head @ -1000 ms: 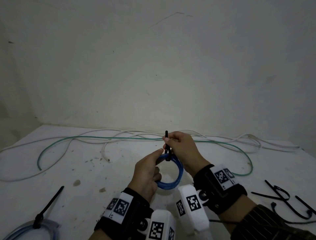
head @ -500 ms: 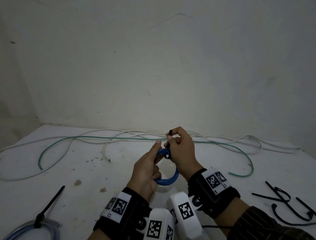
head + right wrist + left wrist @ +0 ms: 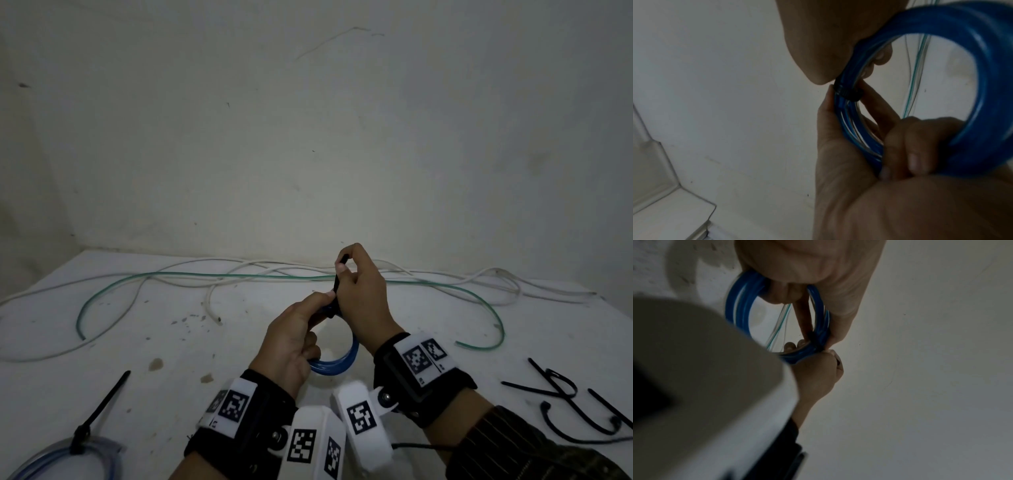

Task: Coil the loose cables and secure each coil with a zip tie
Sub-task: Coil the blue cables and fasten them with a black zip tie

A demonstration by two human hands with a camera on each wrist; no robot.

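Head view: blue cable coil (image 3: 337, 361) held above the white table (image 3: 171, 342), left hand (image 3: 294, 342) grasping its side, right hand (image 3: 363, 301) pinching the black zip tie (image 3: 337, 282) tail upright. Tied clear coil (image 3: 68, 452) near left edge; spare zip ties (image 3: 565, 390) right; green cable (image 3: 239, 275) and white cable (image 3: 212, 301) loose by the wall (image 3: 308, 137).

Left wrist view: fingers (image 3: 803, 316) curled through the coil.

Right wrist view: tie head (image 3: 847, 91) cinched round the strands.

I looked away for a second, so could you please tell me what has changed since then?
The right hand has drawn the zip tie tail upward, cinching it on the blue coil. The left hand still grips the coil; the loose cables and spare ties stayed put.
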